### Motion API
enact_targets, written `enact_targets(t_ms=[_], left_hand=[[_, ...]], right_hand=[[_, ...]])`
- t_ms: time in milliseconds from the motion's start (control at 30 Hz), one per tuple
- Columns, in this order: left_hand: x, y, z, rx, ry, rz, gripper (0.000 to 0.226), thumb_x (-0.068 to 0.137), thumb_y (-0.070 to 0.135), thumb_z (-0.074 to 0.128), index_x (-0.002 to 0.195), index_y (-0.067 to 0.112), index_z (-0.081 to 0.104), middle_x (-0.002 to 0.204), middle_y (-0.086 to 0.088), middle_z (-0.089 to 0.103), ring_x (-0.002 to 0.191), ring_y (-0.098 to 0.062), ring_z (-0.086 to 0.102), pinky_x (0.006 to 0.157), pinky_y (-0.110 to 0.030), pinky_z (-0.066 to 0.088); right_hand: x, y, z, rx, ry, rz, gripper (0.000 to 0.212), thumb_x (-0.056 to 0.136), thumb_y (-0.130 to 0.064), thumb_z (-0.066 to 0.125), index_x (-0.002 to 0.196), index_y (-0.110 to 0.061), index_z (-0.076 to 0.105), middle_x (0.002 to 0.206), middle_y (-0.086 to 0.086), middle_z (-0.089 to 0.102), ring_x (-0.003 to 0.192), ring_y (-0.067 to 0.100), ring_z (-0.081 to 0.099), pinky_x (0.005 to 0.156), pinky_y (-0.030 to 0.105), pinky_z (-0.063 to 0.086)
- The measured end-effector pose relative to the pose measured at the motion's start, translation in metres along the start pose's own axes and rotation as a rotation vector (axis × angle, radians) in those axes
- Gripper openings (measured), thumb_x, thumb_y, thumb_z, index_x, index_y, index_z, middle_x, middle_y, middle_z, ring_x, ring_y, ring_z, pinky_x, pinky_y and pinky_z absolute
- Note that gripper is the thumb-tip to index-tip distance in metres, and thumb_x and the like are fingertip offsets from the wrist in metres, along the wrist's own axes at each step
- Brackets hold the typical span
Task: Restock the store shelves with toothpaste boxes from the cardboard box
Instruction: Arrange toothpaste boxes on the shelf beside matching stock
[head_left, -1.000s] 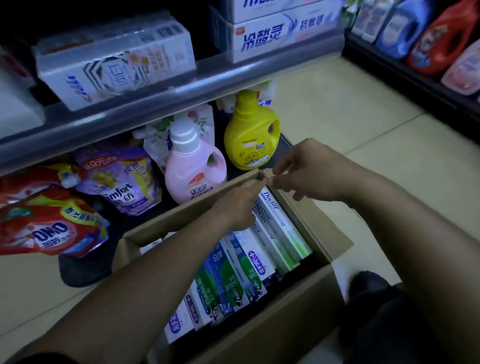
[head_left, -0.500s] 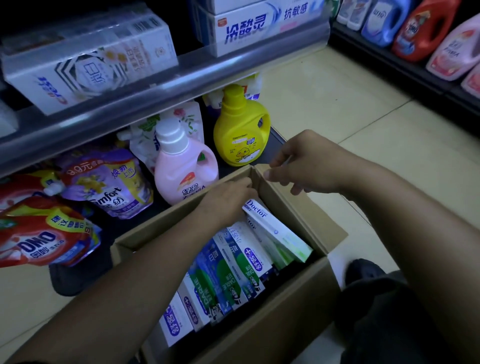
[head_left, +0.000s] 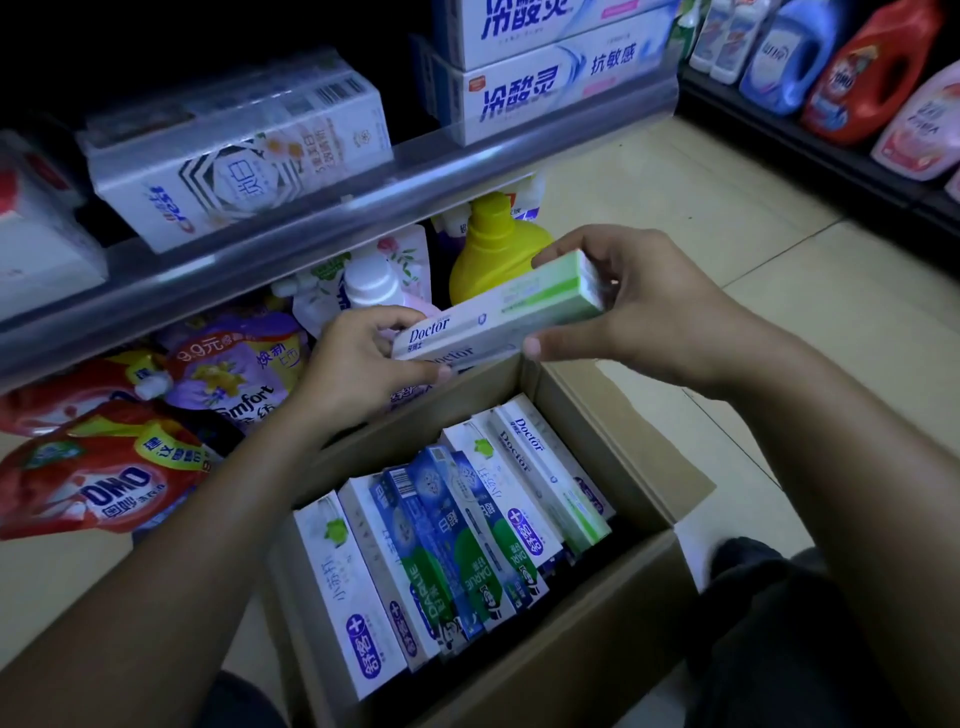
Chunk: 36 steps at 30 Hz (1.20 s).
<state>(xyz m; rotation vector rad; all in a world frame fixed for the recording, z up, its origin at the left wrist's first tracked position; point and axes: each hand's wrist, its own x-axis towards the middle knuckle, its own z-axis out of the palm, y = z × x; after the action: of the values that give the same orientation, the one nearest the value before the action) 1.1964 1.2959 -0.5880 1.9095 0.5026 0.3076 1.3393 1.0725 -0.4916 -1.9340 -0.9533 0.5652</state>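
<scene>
My left hand (head_left: 363, 364) and right hand (head_left: 654, 312) each grip one end of a white-and-green toothpaste box (head_left: 498, 317), fingers (head_left: 563, 253) curled over its top and thumbs underneath. It hangs tilted up to the right, above the far edge of the open cardboard box (head_left: 524, 670). A second one may be pressed beneath it; I cannot tell. More toothpaste boxes (head_left: 467, 525) stand packed inside. Behind are the shelf (head_left: 311, 228) and a yellow bottle (head_left: 488, 249).

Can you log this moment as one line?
state: toothpaste box held above cardboard box | left hand: grips it | right hand: grips it | shelf: box not yet placed
</scene>
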Motion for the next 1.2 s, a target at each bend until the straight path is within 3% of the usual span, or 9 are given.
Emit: enact_targets(t_ms=[133,267,333,467,667,800,933,1100,1200], left_hand=[[0.002,-0.012,0.034,-0.125,0.023,-0.110,0.045,0.066,0.005,0.094,0.102,0.019,0.069,0.094,0.003,0.076,0.083,-0.011,0.073,0.074,-0.023,0.057],[0.007,-0.032,0.074,0.145,0.023,-0.191,0.031,0.077,0.020,0.087,0.101,0.024,0.067,0.091,0.006,0.072,0.078,-0.009,0.066,0.077,-0.029,0.052],[0.013,-0.037,0.087,0.453,-0.115,-0.076,0.033,0.081,0.024,0.079,0.112,0.031,0.067,0.106,0.007,0.073,0.086,-0.013,0.068,0.075,-0.029,0.053],[0.033,-0.044,0.113,0.870,-0.540,0.176,0.063,0.084,0.005,0.061,0.141,0.031,0.056,0.147,0.006,0.053,0.133,-0.021,0.052,0.105,-0.038,0.046],[0.038,-0.057,0.133,1.127,-0.683,0.256,0.053,0.092,0.016,0.067,0.141,0.032,0.055,0.144,0.004,0.054,0.129,-0.026,0.051,0.098,-0.042,0.050],[0.032,-0.048,0.107,1.007,-0.637,0.298,0.044,0.082,0.026,0.079,0.124,0.032,0.066,0.123,0.002,0.065,0.118,-0.025,0.056,0.090,-0.034,0.046],[0.011,-0.031,0.057,0.675,-0.555,0.122,0.047,0.080,0.036,0.085,0.124,0.031,0.069,0.126,0.005,0.069,0.115,-0.017,0.061,0.099,-0.038,0.049],[-0.034,-0.007,-0.016,0.205,-0.203,0.043,0.027,0.082,0.032,0.084,0.106,0.037,0.071,0.107,0.021,0.070,0.101,0.001,0.065,0.087,-0.025,0.051],[-0.066,0.010,-0.059,0.061,-0.015,0.055,0.031,0.087,0.033,0.080,0.113,0.045,0.066,0.112,0.027,0.066,0.102,0.007,0.062,0.083,-0.014,0.047]], right_hand=[[0.000,0.002,-0.007,-0.056,0.122,-0.028,0.035,0.071,-0.020,0.092,0.081,-0.001,0.065,0.081,0.026,0.069,0.070,0.043,0.068,0.065,0.059,0.057],[-0.005,0.005,-0.019,-0.085,0.330,0.012,0.042,0.062,-0.034,0.088,0.075,-0.003,0.063,0.073,0.021,0.069,0.057,0.039,0.069,0.048,0.055,0.057],[-0.006,0.007,-0.024,-0.039,0.393,0.032,0.044,0.058,-0.037,0.086,0.074,-0.003,0.064,0.072,0.021,0.070,0.059,0.040,0.069,0.051,0.057,0.057],[-0.009,0.011,-0.026,0.009,0.422,0.090,0.049,0.055,-0.039,0.086,0.077,0.001,0.067,0.074,0.021,0.071,0.067,0.040,0.071,0.061,0.059,0.058],[-0.015,0.012,-0.021,0.072,0.396,0.118,0.047,0.058,-0.031,0.089,0.078,0.004,0.065,0.073,0.022,0.072,0.056,0.035,0.071,0.051,0.058,0.057],[-0.013,0.013,-0.019,0.129,0.397,0.154,0.045,0.058,-0.028,0.088,0.081,0.004,0.067,0.069,0.019,0.073,0.053,0.033,0.071,0.050,0.061,0.057],[-0.006,0.004,-0.012,0.230,0.437,0.139,0.042,0.058,-0.028,0.087,0.080,0.004,0.069,0.080,0.029,0.072,0.062,0.042,0.070,0.058,0.055,0.058],[-0.001,-0.020,0.003,0.439,0.409,0.060,0.030,0.071,-0.015,0.083,0.089,0.006,0.073,0.088,0.032,0.072,0.060,0.036,0.067,0.055,0.040,0.056],[0.002,-0.042,0.010,0.569,0.374,0.009,0.016,0.077,-0.009,0.080,0.089,0.001,0.075,0.088,0.031,0.073,0.063,0.028,0.066,0.056,0.031,0.054]])
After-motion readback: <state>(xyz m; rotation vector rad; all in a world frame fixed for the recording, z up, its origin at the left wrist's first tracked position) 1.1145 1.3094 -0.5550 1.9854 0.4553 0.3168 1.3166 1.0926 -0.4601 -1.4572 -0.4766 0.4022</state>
